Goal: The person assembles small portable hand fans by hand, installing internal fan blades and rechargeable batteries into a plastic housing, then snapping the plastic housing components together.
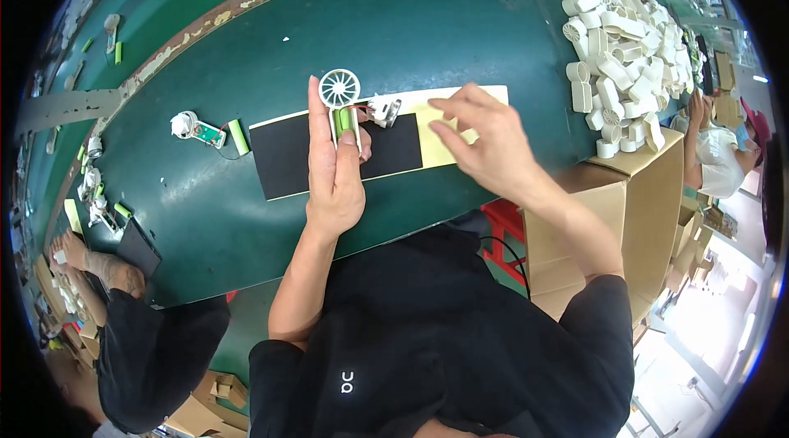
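My left hand [335,191] grips a white handheld-fan housing [339,89] with a round spoked grille at its far end. In the housing's handle lies a green cylindrical battery cell [343,121], with my left thumb over its near end. A white and metallic motor piece [384,112] sits just right of the housing, with a red wire running between them. Off to the right, my right hand [493,142] is held in the air, empty, thumb and fingers apart. Beneath both hands are a black pad [283,160] and a pale yellow sheet [440,146].
Left of the pad lie a fan motor with circuit board [197,130] and a green cell [238,137]. White housings [612,52] are heaped at the right, beside a cardboard box [575,232]. A co-worker's hands [78,253] handle parts at the far left.
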Motion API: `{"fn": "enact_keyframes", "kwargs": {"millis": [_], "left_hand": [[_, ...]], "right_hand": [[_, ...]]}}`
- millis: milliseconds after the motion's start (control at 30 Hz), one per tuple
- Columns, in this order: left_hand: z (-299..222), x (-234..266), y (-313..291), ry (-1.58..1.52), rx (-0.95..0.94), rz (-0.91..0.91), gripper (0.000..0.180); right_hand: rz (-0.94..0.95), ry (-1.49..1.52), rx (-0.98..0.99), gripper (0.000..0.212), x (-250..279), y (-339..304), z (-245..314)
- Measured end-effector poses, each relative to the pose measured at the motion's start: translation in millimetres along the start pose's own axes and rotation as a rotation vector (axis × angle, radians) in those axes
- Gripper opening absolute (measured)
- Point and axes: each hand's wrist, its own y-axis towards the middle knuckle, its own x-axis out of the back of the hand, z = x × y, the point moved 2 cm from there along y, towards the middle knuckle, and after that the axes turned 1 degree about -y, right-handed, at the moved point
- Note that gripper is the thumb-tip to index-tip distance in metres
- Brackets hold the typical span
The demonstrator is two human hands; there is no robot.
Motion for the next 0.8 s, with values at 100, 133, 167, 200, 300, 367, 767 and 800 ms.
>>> {"fn": "enact_keyframes", "kwargs": {"millis": [100,133,167,200,300,367,767,800], "left_hand": [[12,-1,-3,-0.007,-0.008,-0.006,0.069],[15,-2,-3,-0.019,-0.015,-0.009,0.069],[15,-2,-3,-0.019,-0.014,-0.011,0.069],[15,-2,-2,-0.022,0.008,-0.012,0.069],[16,1,-3,-0.072,0.037,-0.031,0.069],[15,0,-2,-0.107,0.064,-0.039,0.069],[15,3,-3,-0.144,0.109,-0.046,0.072],[12,1,-2,-0.143,0.106,-0.046,0.072]], "right_hand": [[-0.035,-0.075,0.092,0.029,-24,-5,-1],[-0.033,-0.074,0.092,0.029,-30,-5,-2],[-0.074,-0.099,0.094,0.029,-35,-6,-4],[-0.116,-0.125,0.096,0.028,-38,-6,-4],[-0.104,-0.201,0.139,0.024,-42,-6,2],[-0.095,-0.15,0.124,0.022,-43,-5,-3],[0.101,0.281,-0.213,0.012,-30,7,-14],[0.114,0.433,-0.287,0.011,-27,3,-18]]}}
